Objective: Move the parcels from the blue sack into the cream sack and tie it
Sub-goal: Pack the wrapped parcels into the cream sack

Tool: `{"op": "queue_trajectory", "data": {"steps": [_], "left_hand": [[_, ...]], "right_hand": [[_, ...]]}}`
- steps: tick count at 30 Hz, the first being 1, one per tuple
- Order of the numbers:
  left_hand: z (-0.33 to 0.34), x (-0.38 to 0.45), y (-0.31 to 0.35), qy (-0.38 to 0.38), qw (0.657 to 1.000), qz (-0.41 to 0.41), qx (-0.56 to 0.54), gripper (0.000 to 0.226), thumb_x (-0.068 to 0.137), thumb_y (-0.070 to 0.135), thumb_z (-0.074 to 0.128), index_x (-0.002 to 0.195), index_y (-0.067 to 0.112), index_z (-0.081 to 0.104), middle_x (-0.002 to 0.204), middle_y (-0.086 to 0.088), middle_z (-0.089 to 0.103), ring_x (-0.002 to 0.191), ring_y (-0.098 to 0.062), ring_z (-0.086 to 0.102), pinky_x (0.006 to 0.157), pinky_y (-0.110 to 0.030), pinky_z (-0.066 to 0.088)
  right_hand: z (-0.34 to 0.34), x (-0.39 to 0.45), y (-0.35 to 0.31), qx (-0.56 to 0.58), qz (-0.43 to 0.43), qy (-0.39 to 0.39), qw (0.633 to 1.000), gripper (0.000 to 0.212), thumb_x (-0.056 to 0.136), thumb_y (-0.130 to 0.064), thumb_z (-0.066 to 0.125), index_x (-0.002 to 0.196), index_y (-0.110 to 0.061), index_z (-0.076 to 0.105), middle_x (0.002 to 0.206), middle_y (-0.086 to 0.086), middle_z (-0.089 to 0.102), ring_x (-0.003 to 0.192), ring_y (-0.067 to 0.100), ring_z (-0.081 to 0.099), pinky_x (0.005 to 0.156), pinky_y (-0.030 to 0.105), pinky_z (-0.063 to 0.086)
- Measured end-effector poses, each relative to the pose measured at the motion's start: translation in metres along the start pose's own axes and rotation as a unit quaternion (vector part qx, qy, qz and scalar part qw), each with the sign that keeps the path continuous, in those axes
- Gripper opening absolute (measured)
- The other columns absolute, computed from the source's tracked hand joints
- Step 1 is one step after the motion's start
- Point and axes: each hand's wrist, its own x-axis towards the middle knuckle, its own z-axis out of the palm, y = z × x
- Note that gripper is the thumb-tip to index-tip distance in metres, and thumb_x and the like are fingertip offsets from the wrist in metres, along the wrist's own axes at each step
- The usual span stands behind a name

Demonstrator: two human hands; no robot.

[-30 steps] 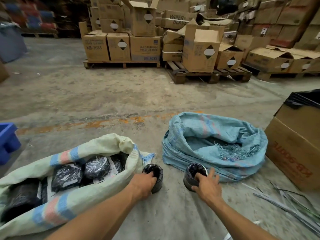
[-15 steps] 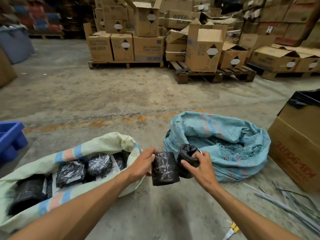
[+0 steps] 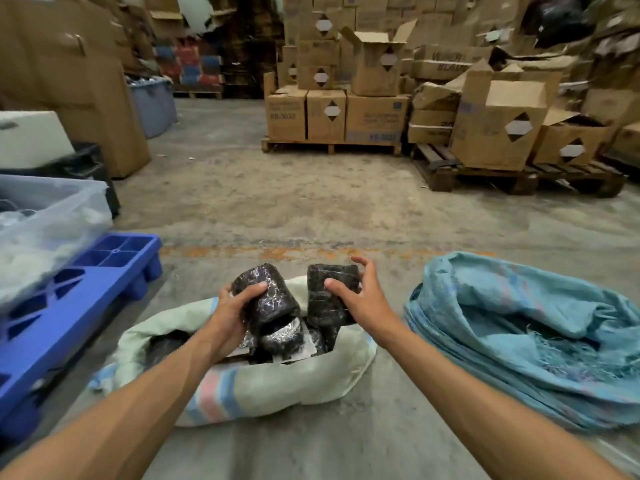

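Head view: two black film-wrapped parcels, one gripped in the left hand point(image 3: 227, 315), one point(image 3: 329, 296) in the right hand point(image 3: 360, 299), are held over the open cream sack point(image 3: 277, 386) beside the slumped blue sack point(image 3: 519, 327); judged light, firm, slippery, best clasped around the sides.

Black parcels point(image 3: 273, 303), cream sack point(image 3: 284, 382) striped pink-blue, blue sack point(image 3: 526, 327), blue pallet point(image 3: 79, 292)

Pretty plain from where I'm standing, just two bare forearms coming in from the bottom edge, no sleeves showing anywhere, no gloves on the left hand point(image 3: 231, 318) or right hand point(image 3: 360, 299), no watch, rings or wristbands visible either.
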Motion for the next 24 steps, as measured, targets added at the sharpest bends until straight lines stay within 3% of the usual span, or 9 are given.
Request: {"op": "queue_trajectory", "data": {"steps": [2, 4, 6, 8, 12, 14, 16, 21, 24], "left_hand": [[-0.033, 0.005, 0.011, 0.042, 0.999, 0.010, -0.017, 0.097, 0.050, 0.032, 0.091, 0.134, 0.005, 0.051, 0.125, -0.023, 0.063, 0.105, -0.036, 0.066, 0.077, -0.046, 0.058], [-0.060, 0.009, 0.016, 0.098, 0.995, 0.002, -0.006, 0.086, 0.051, 0.037, 0.088, 0.126, 0.006, 0.060, 0.116, -0.021, 0.068, 0.099, -0.036, 0.069, 0.080, -0.048, 0.058], [-0.086, 0.010, 0.015, 0.187, 0.979, 0.009, 0.075, 0.080, 0.052, 0.042, 0.087, 0.121, 0.010, 0.061, 0.107, -0.019, 0.072, 0.094, -0.036, 0.070, 0.080, -0.052, 0.058], [-0.111, 0.014, 0.010, 0.245, 0.947, 0.022, 0.204, 0.080, 0.051, 0.051, 0.083, 0.119, 0.015, 0.059, 0.105, -0.011, 0.071, 0.091, -0.029, 0.070, 0.082, -0.045, 0.059], [-0.130, 0.017, -0.004, 0.225, 0.905, 0.005, 0.361, 0.081, 0.067, 0.055, 0.079, 0.131, 0.015, 0.049, 0.122, -0.006, 0.064, 0.111, -0.027, 0.060, 0.098, -0.037, 0.045], [-0.136, 0.025, -0.015, 0.233, 0.887, -0.012, 0.398, 0.098, 0.075, 0.053, 0.076, 0.149, 0.011, 0.028, 0.141, -0.011, 0.051, 0.129, -0.032, 0.048, 0.108, -0.040, 0.037], [-0.136, 0.030, -0.021, 0.250, 0.870, -0.027, 0.425, 0.108, 0.078, 0.058, 0.071, 0.155, 0.012, 0.012, 0.151, -0.015, 0.039, 0.138, -0.035, 0.038, 0.113, -0.044, 0.032], [-0.133, 0.040, -0.022, 0.310, 0.787, -0.060, 0.530, 0.101, 0.078, 0.065, 0.062, 0.154, 0.016, 0.015, 0.146, -0.016, 0.045, 0.133, -0.041, 0.041, 0.107, -0.048, 0.036], [-0.144, 0.041, -0.023, 0.297, 0.788, -0.061, 0.536, 0.102, 0.077, 0.061, 0.065, 0.155, 0.020, 0.015, 0.147, -0.015, 0.046, 0.133, -0.041, 0.041, 0.108, -0.047, 0.036]], "right_hand": [[0.031, 0.016, -0.001, -0.046, 0.027, -0.026, 0.998, 0.073, 0.075, -0.052, 0.076, 0.129, -0.038, 0.028, 0.119, 0.001, 0.060, 0.099, 0.017, 0.066, 0.089, 0.042, 0.057], [0.054, 0.030, 0.003, -0.120, 0.055, -0.038, 0.990, 0.074, 0.076, -0.054, 0.073, 0.130, -0.033, 0.026, 0.119, 0.003, 0.060, 0.100, 0.022, 0.064, 0.091, 0.043, 0.054], [0.069, 0.042, 0.014, -0.238, 0.078, -0.018, 0.968, 0.071, 0.081, -0.051, 0.069, 0.132, -0.027, 0.024, 0.122, 0.007, 0.058, 0.103, 0.029, 0.062, 0.092, 0.043, 0.051], [0.078, 0.052, 0.025, -0.363, 0.099, 0.003, 0.926, 0.070, 0.082, -0.056, 0.064, 0.131, -0.028, 0.023, 0.126, 0.011, 0.055, 0.108, 0.034, 0.059, 0.097, 0.048, 0.046], [0.080, 0.063, 0.049, -0.476, 0.115, -0.007, 0.872, 0.068, 0.084, -0.059, 0.057, 0.134, -0.028, 0.022, 0.132, 0.017, 0.050, 0.121, 0.037, 0.052, 0.104, 0.052, 0.035], [0.082, 0.065, 0.059, -0.504, 0.118, -0.002, 0.855, 0.067, 0.086, -0.059, 0.056, 0.135, -0.025, 0.024, 0.136, 0.020, 0.046, 0.124, 0.040, 0.048, 0.103, 0.052, 0.034], [0.088, 0.067, 0.068, -0.510, 0.120, -0.006, 0.852, 0.066, 0.088, -0.058, 0.056, 0.134, -0.023, 0.025, 0.142, 0.022, 0.040, 0.130, 0.043, 0.041, 0.106, 0.053, 0.033], [0.109, 0.073, 0.088, -0.494, 0.148, -0.008, 0.856, 0.069, 0.095, -0.055, 0.047, 0.145, -0.018, 0.017, 0.152, 0.024, 0.023, 0.139, 0.047, 0.027, 0.113, 0.058, 0.023], [0.108, 0.081, 0.096, -0.497, 0.159, -0.042, 0.852, 0.072, 0.096, -0.055, 0.043, 0.150, -0.021, 0.010, 0.154, 0.024, 0.024, 0.141, 0.045, 0.023, 0.113, 0.058, 0.024]]}}
